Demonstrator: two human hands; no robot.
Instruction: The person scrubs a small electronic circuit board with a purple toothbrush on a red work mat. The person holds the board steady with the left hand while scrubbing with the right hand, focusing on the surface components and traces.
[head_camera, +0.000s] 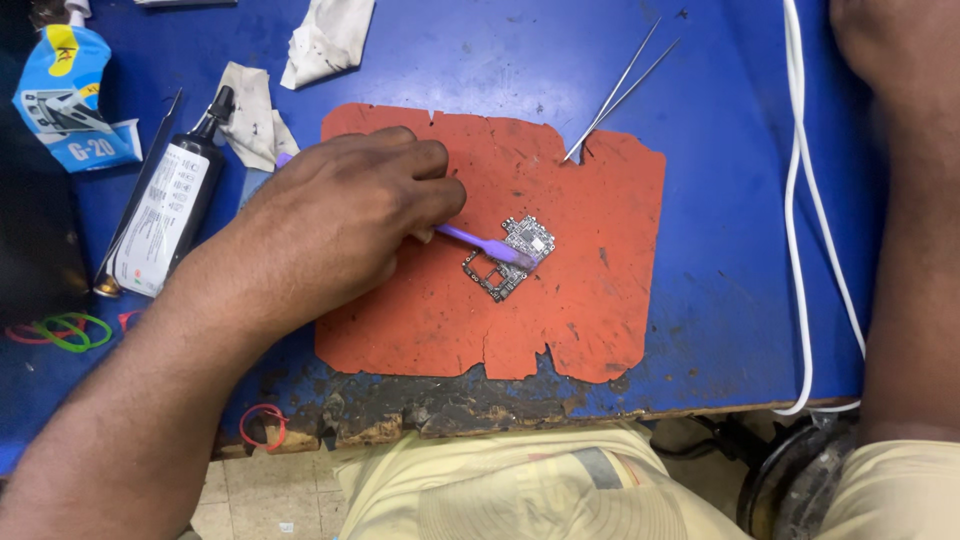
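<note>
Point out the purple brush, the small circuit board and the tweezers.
purple brush (470, 237): head view, on its handle just beyond the left hand's fingers.
circuit board (497, 278): head view, on its lower frame part.
tweezers (615, 95): head view, midway along the two prongs.

Tweezers (620, 90) block mat's (600, 300) far edge.

Bare forearms, pale yellow trousers (520, 490)
</note>
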